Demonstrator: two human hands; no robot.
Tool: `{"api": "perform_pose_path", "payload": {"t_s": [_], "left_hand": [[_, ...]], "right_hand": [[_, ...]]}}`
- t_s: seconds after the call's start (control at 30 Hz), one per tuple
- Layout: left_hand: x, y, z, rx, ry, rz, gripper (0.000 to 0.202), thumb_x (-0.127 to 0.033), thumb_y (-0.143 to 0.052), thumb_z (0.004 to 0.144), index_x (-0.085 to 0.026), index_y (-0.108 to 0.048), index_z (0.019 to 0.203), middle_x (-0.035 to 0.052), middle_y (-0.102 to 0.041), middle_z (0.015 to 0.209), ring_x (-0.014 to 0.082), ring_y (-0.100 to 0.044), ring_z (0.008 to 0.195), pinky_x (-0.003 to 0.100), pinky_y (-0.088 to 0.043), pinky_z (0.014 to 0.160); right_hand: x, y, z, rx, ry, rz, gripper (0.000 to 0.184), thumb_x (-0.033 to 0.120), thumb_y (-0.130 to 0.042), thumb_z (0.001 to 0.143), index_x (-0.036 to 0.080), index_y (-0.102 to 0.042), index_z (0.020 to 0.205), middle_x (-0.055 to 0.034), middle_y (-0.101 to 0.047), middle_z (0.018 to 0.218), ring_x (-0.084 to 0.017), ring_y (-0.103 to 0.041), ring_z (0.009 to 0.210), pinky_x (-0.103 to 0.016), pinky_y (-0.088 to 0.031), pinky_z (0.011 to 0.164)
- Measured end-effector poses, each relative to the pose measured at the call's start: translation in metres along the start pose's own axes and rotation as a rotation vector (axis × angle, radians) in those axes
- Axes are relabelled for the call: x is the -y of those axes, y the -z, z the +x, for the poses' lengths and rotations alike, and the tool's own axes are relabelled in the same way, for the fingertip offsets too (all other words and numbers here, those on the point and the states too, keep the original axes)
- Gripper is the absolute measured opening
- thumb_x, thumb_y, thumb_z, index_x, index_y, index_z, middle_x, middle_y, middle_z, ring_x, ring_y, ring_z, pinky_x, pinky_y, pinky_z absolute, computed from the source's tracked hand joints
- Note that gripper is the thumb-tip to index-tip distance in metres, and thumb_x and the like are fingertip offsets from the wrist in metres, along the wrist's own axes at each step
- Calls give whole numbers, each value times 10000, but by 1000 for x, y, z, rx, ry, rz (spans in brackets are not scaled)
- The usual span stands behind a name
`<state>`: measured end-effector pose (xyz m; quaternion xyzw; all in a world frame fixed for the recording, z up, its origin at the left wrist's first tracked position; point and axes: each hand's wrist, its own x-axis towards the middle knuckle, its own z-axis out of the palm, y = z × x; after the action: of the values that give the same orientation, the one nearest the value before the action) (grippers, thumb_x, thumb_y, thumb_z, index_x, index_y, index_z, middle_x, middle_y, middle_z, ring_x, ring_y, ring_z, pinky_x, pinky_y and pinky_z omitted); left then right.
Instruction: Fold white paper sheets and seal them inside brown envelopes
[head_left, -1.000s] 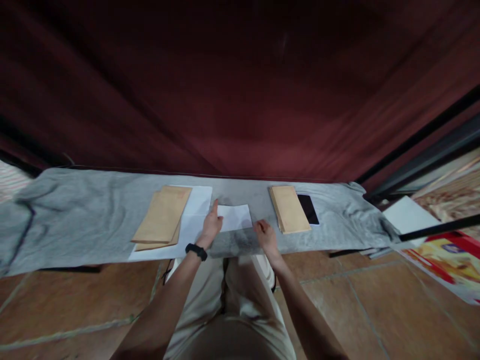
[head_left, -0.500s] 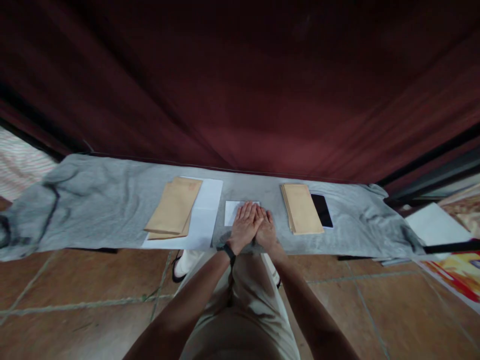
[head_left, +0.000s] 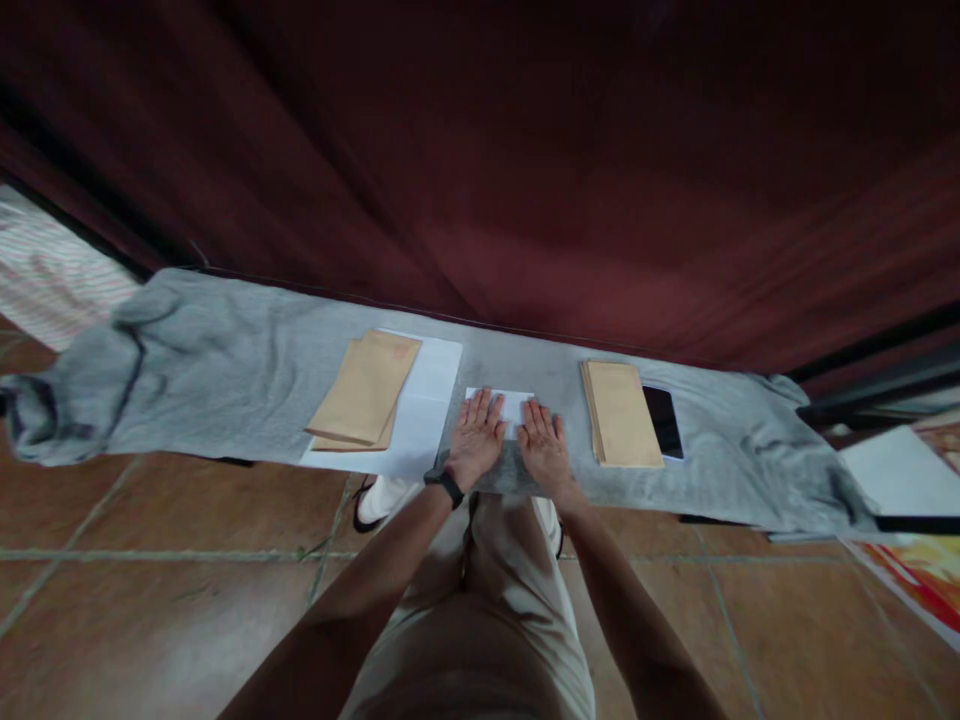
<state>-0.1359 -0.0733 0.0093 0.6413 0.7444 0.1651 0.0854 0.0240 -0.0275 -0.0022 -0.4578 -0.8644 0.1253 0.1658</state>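
A small white piece of paper [head_left: 512, 408], which looks folded, lies on the grey cloth in front of me. My left hand [head_left: 478, 436] rests flat over its left part, fingers stretched out and pointing away from me. On the paper's right end lies my right hand [head_left: 544, 440], also flat with its fingers extended. A strip of paper shows between the two hands; the rest is covered by them. To the left, brown envelopes [head_left: 367, 390] overlap larger white sheets [head_left: 424, 410]. Right of my hands is a stack of brown envelopes [head_left: 622, 415].
A dark-screened phone [head_left: 664, 422] lies beside the right stack, partly under it. The narrow surface is covered with grey cloth [head_left: 225, 370]. A dark red curtain [head_left: 480, 180] hangs behind it. Tiled floor [head_left: 180, 600] lies below.
My hands were side by side and touching, partly overlapped, on the paper. They have moved apart, one towards each end. The whole view has shifted and tilted slightly.
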Motion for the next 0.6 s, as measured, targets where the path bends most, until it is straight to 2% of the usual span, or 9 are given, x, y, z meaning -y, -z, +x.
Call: {"api": "perform_pose_path", "payload": {"t_s": [0.17, 0.27, 0.4, 0.5, 0.6], "left_hand": [[9, 0, -10, -70, 63, -10, 619, -349, -381, 1007, -146, -291, 1585, 138, -229, 1675, 275, -149, 1564, 504, -181, 1257], [11, 0, -14, -88, 77, -22, 625, -353, -370, 1008, -123, -283, 1583, 148, -212, 1677, 275, -143, 1564, 506, -173, 1258], [10, 2, -14, -68, 80, -14, 621, -339, -360, 1006, -90, -305, 1572, 167, -195, 1677, 282, -145, 1563, 497, -161, 1263], [9, 3, -12, -56, 78, -7, 617, -324, -358, 999, -92, -316, 1570, 158, -219, 1673, 282, -137, 1565, 502, -166, 1262], [10, 4, -12, -40, 80, 10, 616, -286, -349, 991, -93, -308, 1575, 153, -225, 1673, 282, -134, 1565, 510, -173, 1261]], "right_hand": [[-14, 6, -6, 13, -14, -30, 557, 298, -311, 1043, 147, -331, 1578, -112, -326, 1637, -279, -241, 1534, -562, -141, 1243], [-14, 10, -4, 10, -45, -5, 549, 286, -320, 1035, 136, -365, 1561, -129, -347, 1626, -276, -255, 1530, -570, -146, 1243], [7, 10, 11, -43, -52, 99, 553, 300, -316, 1036, 111, -379, 1552, -138, -327, 1633, -260, -231, 1542, -548, -136, 1258], [29, 3, 23, 11, 31, 199, 544, 325, -329, 1038, 172, -384, 1557, -83, -328, 1638, -220, -240, 1540, -500, -164, 1268], [40, -6, 30, 68, 64, 244, 524, 324, -341, 1037, 191, -422, 1537, -69, -372, 1618, -200, -284, 1525, -473, -172, 1271]]}}
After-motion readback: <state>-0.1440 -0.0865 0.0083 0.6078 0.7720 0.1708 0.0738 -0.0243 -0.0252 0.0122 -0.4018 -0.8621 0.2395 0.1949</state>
